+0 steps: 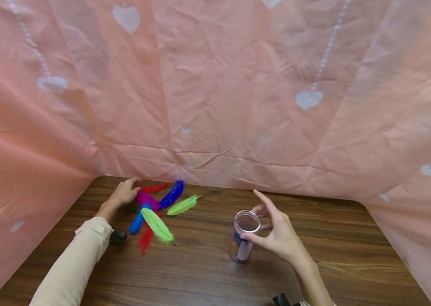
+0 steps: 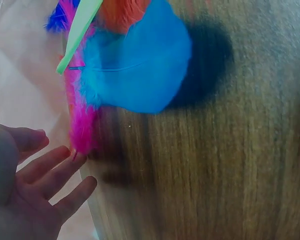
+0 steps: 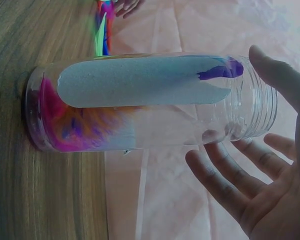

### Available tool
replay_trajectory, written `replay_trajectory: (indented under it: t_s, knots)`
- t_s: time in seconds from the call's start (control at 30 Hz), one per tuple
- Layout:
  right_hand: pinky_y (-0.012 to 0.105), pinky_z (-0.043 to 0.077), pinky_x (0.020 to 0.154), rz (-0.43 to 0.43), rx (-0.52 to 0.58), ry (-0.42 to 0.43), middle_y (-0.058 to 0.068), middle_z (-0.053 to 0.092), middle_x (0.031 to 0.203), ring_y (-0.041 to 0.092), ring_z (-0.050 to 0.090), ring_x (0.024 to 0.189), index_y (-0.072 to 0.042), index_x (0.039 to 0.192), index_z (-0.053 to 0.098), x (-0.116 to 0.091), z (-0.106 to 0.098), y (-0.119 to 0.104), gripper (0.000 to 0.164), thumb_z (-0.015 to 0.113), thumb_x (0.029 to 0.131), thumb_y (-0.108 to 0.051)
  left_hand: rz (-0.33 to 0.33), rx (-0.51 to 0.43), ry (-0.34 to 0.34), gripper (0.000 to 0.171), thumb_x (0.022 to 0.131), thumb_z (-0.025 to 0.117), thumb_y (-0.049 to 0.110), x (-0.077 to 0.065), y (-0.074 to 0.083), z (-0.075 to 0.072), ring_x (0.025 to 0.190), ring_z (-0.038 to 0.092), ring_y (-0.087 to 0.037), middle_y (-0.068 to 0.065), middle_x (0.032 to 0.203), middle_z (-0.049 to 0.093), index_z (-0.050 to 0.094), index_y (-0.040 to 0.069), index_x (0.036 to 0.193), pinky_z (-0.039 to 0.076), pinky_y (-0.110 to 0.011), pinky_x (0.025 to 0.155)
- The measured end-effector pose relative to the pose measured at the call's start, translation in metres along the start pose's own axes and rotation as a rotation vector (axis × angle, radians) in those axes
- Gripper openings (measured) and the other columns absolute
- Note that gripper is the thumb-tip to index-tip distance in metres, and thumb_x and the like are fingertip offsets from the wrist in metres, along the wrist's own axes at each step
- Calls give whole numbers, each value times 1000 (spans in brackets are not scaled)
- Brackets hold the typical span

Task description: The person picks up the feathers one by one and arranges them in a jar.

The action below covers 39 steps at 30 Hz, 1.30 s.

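In the head view, we find a clear screw-neck jar (image 1: 235,244) standing upright on the wood-grain tabletop (image 1: 200,276), its uncovered mouth facing up. Our right hand (image 1: 282,240) comes at it from the side, thumb at the near rim, other fingers behind and the index raised; we judge that this light hold steadies the tall jar without covering its mouth. Well apart from it, our left hand (image 1: 125,192) is at the outer edge of a loose pile: a magenta feather (image 1: 146,200), a dark blue feather (image 1: 172,195), lime-green feathers (image 1: 157,225), red feathers (image 1: 146,239) and a bright blue feather (image 1: 137,221). They overlap at odd angles, probably because their curved vanes cannot lie flat together

In the left wrist view, our left fingers are loosely spread and grip nothing; one fingertip meets, or nearly meets, the quill end of the magenta feather, where a thin shaft would be easiest to take. The bright blue feather lies over the magenta

In the right wrist view, our thumb and fingers lightly bracket the threaded neck. Magenta and orange fluff (image 3: 85,125) sits at the jar's base, presumably settled there by gravity, partly hidden behind a pale label (image 3: 130,82)
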State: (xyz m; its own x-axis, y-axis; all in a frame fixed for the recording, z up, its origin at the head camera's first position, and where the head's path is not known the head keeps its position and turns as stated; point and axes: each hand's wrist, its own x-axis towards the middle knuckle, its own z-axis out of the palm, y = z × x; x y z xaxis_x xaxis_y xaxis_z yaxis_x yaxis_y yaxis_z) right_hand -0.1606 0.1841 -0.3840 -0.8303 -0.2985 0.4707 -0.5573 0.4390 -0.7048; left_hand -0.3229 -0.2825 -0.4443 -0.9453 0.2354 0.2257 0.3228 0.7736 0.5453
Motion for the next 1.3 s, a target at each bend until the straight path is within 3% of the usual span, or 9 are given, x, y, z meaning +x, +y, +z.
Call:
replay_trajectory:
  t_s: [0.17, 0.3, 0.47, 0.8, 0.93, 1.07, 1.3]
  knots:
    - [31, 63, 70, -2, 6, -3, 9, 67, 108, 33, 71, 98, -12, 159, 37, 0, 1, 0, 107, 97, 70, -8, -74, 18, -63, 34, 99, 57, 2, -4, 4, -2, 116, 60, -54, -39, 124, 62, 55, -17, 127, 49, -62, 100]
    - [31, 63, 70, 1, 9, -2, 8, 68, 108, 33, 71, 99, -12, 159, 37, 0, 1, 0, 107, 97, 70, -8, -82, 1, -40, 33, 98, 58, 0, -6, 5, -1, 115, 61, -54, -39, 124, 62, 56, -18, 126, 49, -62, 100]
    - [31, 63, 70, 3, 8, 2, 8, 67, 108, 33, 71, 99, -12, 159, 37, 0, 0, 0, 108, 97, 69, -8, -55, -53, 40, 29, 95, 60, -3, -6, 6, 0, 110, 66, -50, -37, 118, 66, 60, -18, 121, 52, -60, 98]
    - [29, 63, 70, -4, -15, -4, 9, 67, 109, 35, 72, 99, -12, 159, 36, 1, 0, -1, 108, 97, 70, -8, -40, -93, 280, 21, 84, 62, -17, -8, 6, 2, 91, 74, -44, -30, 99, 74, 69, -16, 104, 60, -53, 83]
    - [29, 63, 70, -3, -17, -7, 10, 67, 109, 36, 71, 100, -12, 159, 36, 1, 0, -1, 108, 97, 70, -8, -20, -99, 333, 22, 82, 62, -20, -10, 6, 1, 87, 74, -43, -28, 93, 74, 70, -15, 101, 62, -34, 74]
    - [29, 63, 70, -9, -22, -6, 9, 67, 109, 35, 71, 100, -11, 159, 36, 1, -1, -1, 108, 97, 70, -8, 1, -104, 355, 19, 81, 64, -22, -12, 8, -1, 82, 74, -42, -27, 88, 74, 70, -15, 99, 49, -11, 66]
    - [29, 63, 70, -14, -24, -1, 9, 67, 108, 34, 72, 98, -11, 159, 36, 0, 0, -1, 108, 97, 70, -8, 26, -138, 368, 14, 83, 72, -20, -16, 14, -3, 77, 73, -45, -26, 83, 73, 70, -14, 96, 44, -5, 61]
